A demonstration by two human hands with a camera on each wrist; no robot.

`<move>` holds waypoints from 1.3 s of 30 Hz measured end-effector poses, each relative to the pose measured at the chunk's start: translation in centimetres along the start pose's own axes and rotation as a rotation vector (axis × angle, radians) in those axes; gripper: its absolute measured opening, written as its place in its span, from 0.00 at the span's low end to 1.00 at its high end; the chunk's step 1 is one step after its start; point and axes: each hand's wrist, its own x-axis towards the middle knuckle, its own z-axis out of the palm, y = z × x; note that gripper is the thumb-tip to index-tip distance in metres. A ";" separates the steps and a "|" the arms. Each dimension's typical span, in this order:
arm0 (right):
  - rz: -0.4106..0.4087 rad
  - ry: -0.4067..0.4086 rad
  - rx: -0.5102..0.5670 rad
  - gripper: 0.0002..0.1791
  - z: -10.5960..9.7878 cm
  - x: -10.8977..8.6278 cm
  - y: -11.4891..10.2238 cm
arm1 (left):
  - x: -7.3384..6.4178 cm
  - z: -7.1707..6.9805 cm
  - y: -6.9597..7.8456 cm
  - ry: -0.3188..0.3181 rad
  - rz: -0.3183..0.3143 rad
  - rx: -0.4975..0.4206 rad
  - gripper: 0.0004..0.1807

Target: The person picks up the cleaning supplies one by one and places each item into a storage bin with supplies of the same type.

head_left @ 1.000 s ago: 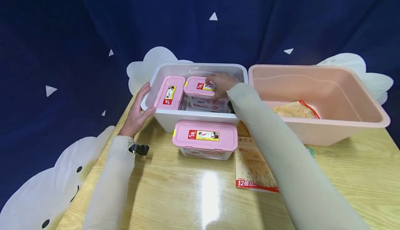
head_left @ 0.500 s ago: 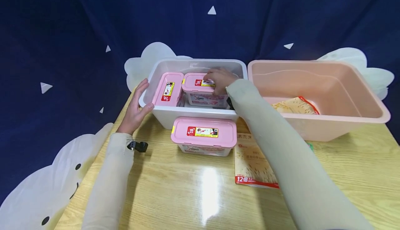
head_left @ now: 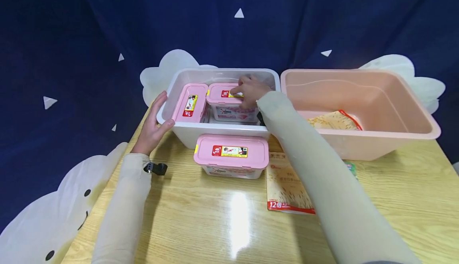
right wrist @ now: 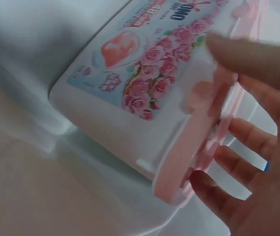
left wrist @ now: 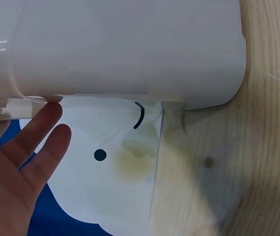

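One beige, red-edged flat packet (head_left: 287,188) and one pink-lidded white plastic box (head_left: 231,151) lie nearest. Beyond, two hands stay well apart: the left hand (head_left: 150,126), fingers straight, touches one white plastic tub (head_left: 186,133); the right hand (head_left: 251,91), fingers loosely spread, touches one of two matching boxes (head_left: 226,110) inside. One peach plastic tub (head_left: 358,141) holds another packet (head_left: 333,121).
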 end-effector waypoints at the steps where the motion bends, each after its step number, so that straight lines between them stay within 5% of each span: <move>1: -0.003 -0.012 0.007 0.35 0.0 0.0 0.2 | 0.0 0.1 0.0 -0.002 -0.001 0.002 0.46; 10: -0.010 -0.077 0.332 0.28 -3.9 -1.8 1.2 | 1.0 0.4 0.1 -0.025 0.003 0.013 0.45; 21: -0.217 0.057 0.240 0.23 -9.1 -5.9 -2.3 | 1.2 -1.3 -0.1 -0.063 -0.082 0.023 0.44; 28: -0.444 0.186 0.002 0.18 -6.8 -8.5 -3.4 | 1.3 -1.1 -0.7 -0.043 -0.043 0.127 0.43; 34: -0.665 0.356 -0.020 0.13 -4.0 -12.5 -3.2 | 2.1 -0.1 -1.1 -0.029 -0.035 0.153 0.43; 39: -0.774 0.371 -0.089 0.12 -1.4 -15.4 -3.5 | 2.4 0.2 -1.1 -0.046 -0.044 0.149 0.43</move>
